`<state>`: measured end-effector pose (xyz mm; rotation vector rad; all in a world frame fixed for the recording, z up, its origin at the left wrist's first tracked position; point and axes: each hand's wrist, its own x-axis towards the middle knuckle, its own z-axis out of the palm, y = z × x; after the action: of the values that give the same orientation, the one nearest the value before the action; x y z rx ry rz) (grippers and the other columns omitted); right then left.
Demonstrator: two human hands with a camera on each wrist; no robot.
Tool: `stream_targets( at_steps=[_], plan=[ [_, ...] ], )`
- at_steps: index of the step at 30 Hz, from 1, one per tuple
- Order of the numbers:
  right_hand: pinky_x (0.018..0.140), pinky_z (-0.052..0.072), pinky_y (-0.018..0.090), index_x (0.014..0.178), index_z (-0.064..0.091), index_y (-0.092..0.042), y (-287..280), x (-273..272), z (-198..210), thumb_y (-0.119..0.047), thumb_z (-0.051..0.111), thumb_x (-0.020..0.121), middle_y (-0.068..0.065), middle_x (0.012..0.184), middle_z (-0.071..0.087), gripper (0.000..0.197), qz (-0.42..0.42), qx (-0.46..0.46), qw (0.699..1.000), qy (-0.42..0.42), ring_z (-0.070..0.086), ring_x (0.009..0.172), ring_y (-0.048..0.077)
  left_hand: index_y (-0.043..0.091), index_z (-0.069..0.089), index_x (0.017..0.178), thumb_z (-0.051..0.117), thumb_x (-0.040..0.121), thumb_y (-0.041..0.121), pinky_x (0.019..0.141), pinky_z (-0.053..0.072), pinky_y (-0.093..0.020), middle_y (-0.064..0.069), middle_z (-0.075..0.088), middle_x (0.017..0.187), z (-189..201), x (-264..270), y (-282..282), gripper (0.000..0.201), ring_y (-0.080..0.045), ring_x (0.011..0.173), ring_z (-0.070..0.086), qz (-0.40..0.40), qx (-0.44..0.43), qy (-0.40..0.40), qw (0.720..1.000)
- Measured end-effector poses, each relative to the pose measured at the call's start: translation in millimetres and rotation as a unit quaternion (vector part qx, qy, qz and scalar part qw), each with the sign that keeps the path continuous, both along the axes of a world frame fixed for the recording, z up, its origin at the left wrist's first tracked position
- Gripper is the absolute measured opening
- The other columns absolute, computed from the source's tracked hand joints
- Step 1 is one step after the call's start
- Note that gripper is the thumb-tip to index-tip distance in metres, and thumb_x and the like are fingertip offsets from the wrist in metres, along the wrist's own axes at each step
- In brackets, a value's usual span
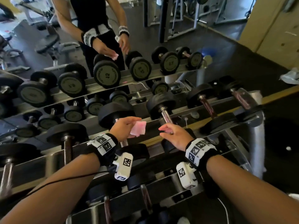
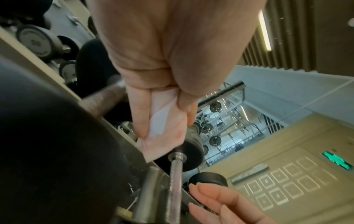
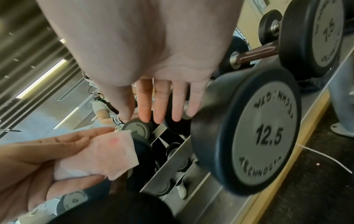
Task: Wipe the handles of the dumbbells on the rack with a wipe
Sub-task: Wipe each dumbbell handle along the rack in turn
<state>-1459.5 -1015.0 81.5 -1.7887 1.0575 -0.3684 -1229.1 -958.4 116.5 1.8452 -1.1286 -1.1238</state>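
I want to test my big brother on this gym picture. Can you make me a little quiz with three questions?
1. True or false: the left hand holds the pink wipe.
2. Pick one: the right hand is A) gripping a handle, B) open with straight fingers, C) holding a bottle.
3. What number is printed on the big dumbbell in the right wrist view?

Key: 1 true; 2 B; 3 12.5

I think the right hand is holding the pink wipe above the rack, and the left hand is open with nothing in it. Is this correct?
Not quite: the hands are swapped. The left hand pinches the pink wipe above the rack, and the right hand is open and holds nothing. The head view shows this, and both wrist views agree.
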Motion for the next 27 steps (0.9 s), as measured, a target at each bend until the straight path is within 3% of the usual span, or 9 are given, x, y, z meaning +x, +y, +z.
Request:
stream_targets(
  at_steps=[2, 4, 6, 10, 16, 18, 22, 25, 27],
  plan=[
    [0.098, 0.044, 0.024, 0.114, 0.065, -0.017, -16.0, -17.0, -0.7, -0.019, 0.065, 0.093, -0.002, 0.119, 0.066, 0.021, -0.007, -0.002, 1.0, -0.013, 0.058, 0.117, 0.014, 0.02, 0.065, 0.118, 0.043, 0.104, 0.012, 0.079, 0.061, -0.035, -0.012, 0.063, 0.12, -7.1, -15.8, -11.6, 0.027, -0.02, 0.096, 0.064, 0.03, -0.001, 0.008, 1.0],
    [0.101, 0.046, 0.034, 0.11, 0.066, -0.015, -29.2, -31.3, -3.1, -0.016, 0.066, 0.092, -0.001, 0.116, 0.067, 0.018, -0.011, -0.014, 1.0, -0.012, 0.06, 0.114, 0.014, 0.02, 0.064, 0.123, 0.045, 0.103, 0.014, 0.089, 0.058, -0.04, -0.011, 0.065, 0.118, -14.7, -33.1, -23.2, 0.029, -0.018, 0.097, 0.065, 0.05, -0.01, 0.003, 0.999],
    [0.102, 0.046, 0.035, 0.109, 0.067, -0.014, -39.7, -43.5, -6.8, -0.014, 0.067, 0.091, -0.003, 0.114, 0.068, 0.018, -0.019, -0.028, 0.999, -0.007, 0.06, 0.113, 0.014, 0.018, 0.061, 0.128, 0.046, 0.101, 0.013, 0.094, 0.055, -0.039, -0.012, 0.067, 0.116, -21.9, -49.7, -34.9, 0.031, -0.019, 0.098, 0.065, 0.062, -0.025, -0.01, 0.998],
    [0.107, 0.04, 0.035, 0.112, 0.066, -0.02, -50.9, -64.1, -22.1, -0.014, 0.07, 0.088, -0.002, 0.119, 0.065, 0.025, -0.055, -0.046, 0.997, 0.018, 0.054, 0.121, 0.016, 0.02, 0.062, 0.126, 0.043, 0.097, 0.009, 0.078, 0.051, -0.03, -0.01, 0.067, 0.112, -38.2, -72.1, -54.6, 0.037, -0.022, 0.092, 0.062, 0.072, -0.031, -0.074, 0.994],
    [0.116, 0.03, 0.037, 0.122, 0.064, -0.023, -48.6, -79.3, -49.0, -0.024, 0.073, 0.088, 0.0, 0.14, 0.053, 0.035, -0.083, -0.01, 0.997, 0.002, 0.043, 0.135, 0.014, 0.021, 0.052, 0.136, 0.039, 0.101, 0.013, 0.082, 0.044, -0.028, -0.011, 0.063, 0.121, -62.2, -87.6, -78.2, 0.039, -0.025, 0.099, 0.059, 0.083, -0.02, -0.112, 0.99],
    [0.118, 0.026, 0.031, 0.124, 0.063, -0.025, -46.9, -81.2, -56.8, -0.025, 0.068, 0.091, -0.004, 0.143, 0.049, 0.033, -0.066, -0.001, 0.998, -0.012, 0.039, 0.137, 0.011, 0.02, 0.049, 0.139, 0.038, 0.101, 0.013, 0.087, 0.048, -0.035, -0.015, 0.062, 0.124, -67.9, -89.4, -86.0, 0.04, -0.035, 0.105, 0.061, 0.089, -0.026, -0.113, 0.989],
    [0.097, 0.019, -0.005, 0.124, 0.055, -0.027, -41.2, -81.1, -71.5, -0.022, 0.056, 0.099, -0.022, 0.126, 0.042, 0.026, -0.045, -0.008, 0.998, -0.047, 0.039, 0.125, -0.006, 0.02, 0.047, 0.141, 0.038, 0.103, 0.015, 0.097, 0.049, -0.041, -0.016, 0.062, 0.129, -78.1, -93.2, -96.2, 0.04, -0.036, 0.112, 0.06, 0.091, -0.018, -0.119, 0.989],
    [0.094, 0.015, -0.008, 0.13, 0.05, -0.02, -39.2, -79.0, -81.2, -0.022, 0.047, 0.103, -0.019, 0.13, 0.035, 0.027, -0.034, -0.021, 0.998, -0.053, 0.026, 0.117, -0.03, 0.02, 0.042, 0.142, 0.04, 0.103, 0.017, 0.099, 0.047, -0.041, -0.015, 0.062, 0.127, -87.2, -94.6, -103.4, 0.04, -0.034, 0.113, 0.06, 0.1, -0.017, -0.11, 0.989],
    [0.097, 0.018, -0.004, 0.13, 0.048, -0.024, -40.4, -79.7, -85.2, -0.025, 0.045, 0.103, -0.022, 0.13, 0.034, 0.027, -0.032, -0.009, 0.998, -0.057, 0.025, 0.118, -0.029, 0.018, 0.048, 0.137, 0.042, 0.102, 0.018, 0.098, 0.047, -0.038, -0.014, 0.064, 0.123, -94.7, -95.1, -108.2, 0.036, -0.032, 0.113, 0.061, 0.097, -0.02, -0.104, 0.99]
  ],
)
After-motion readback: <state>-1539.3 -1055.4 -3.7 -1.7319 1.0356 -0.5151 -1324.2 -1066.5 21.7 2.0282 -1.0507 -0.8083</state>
